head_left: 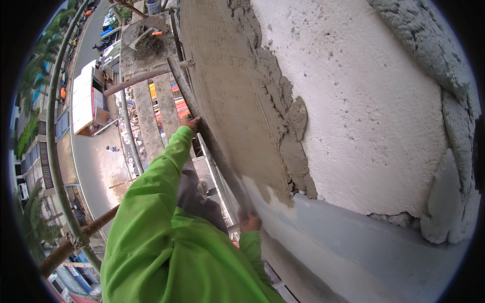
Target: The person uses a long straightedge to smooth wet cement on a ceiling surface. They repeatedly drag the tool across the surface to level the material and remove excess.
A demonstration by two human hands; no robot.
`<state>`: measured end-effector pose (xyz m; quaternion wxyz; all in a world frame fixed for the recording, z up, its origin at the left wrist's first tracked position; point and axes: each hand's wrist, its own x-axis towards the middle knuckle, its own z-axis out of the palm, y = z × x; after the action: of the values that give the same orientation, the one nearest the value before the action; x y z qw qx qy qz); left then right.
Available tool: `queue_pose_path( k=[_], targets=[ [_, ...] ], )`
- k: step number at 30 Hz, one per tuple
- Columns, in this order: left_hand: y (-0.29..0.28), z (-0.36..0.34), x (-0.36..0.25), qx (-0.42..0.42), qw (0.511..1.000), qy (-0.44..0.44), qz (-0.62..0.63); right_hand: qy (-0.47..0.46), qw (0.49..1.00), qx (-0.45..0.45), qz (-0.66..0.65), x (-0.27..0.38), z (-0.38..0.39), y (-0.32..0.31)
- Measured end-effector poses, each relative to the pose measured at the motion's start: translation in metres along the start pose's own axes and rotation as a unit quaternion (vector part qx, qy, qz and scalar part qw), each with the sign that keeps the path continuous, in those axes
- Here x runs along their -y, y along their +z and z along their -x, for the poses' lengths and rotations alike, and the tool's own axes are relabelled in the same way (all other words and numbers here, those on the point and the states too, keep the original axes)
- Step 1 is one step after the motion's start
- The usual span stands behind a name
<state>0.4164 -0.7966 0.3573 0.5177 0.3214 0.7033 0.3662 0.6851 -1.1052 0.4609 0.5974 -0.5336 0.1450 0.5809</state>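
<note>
A long, straight grey screed bar slants along the lower edge of the wall's plaster. Near its upper part, my left hand is closed on it, the arm stretched forward in a green sleeve. Closer to my body, my right hand grips the bar's near end; its fingers are slightly blurred. Beside the bar lies a band of damp brown-grey mortar, smooth next to the bar and ragged along its far side. Rough whitish wall shows past that ragged edge.
Scaffold planks run below on the left, crossed by a rusty pole. A mortar heap with an orange-handled tool lies at the far end, near a bucket. A tall scaffold pole stands at left, with the street far below.
</note>
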Motion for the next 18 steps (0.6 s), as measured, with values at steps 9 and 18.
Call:
queue_pose_path(
  k=[9, 18],
  targets=[
    [0.041, -0.066, 0.052, 0.028, 0.997, -0.001, -0.074, -0.048, 0.997, -0.056, -0.017, -0.022, -0.008, 0.0],
    [0.05, -0.057, 0.021, 0.041, 0.988, 0.093, -0.115, -0.058, 0.992, -0.1, -0.046, -0.039, -0.033, -0.021]
  ],
)
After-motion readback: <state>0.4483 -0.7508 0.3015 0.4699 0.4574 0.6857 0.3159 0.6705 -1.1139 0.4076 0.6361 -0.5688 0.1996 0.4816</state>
